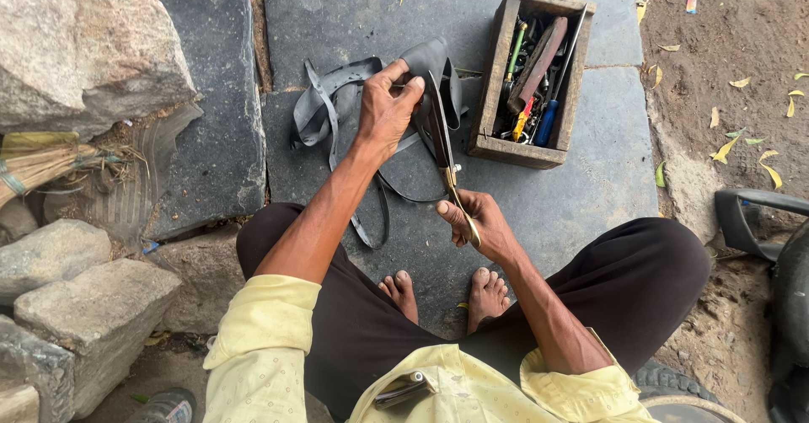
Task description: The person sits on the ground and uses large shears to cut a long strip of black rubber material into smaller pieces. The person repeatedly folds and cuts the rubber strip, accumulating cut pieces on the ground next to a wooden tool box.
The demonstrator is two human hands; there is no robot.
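Yellow sleeves nearest. Right hand (474,219) fingers closed round scissors (444,157) handles; left hand (386,111) fingers pinched shut on black rubber strip (337,94), just beyond the blades. Cutting looks underway; next snip needs rubber taut. Wooden toolbox (531,73) right of fingers.

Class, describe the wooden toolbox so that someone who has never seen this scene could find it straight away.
Start at the dark stone slab on which the person sits. At its far right side, beyond the right hand holding the scissors, stands the wooden toolbox. It is the only open rectangular crate, crammed with coloured-handled tools, unlike the limp black rubber strip beside it.
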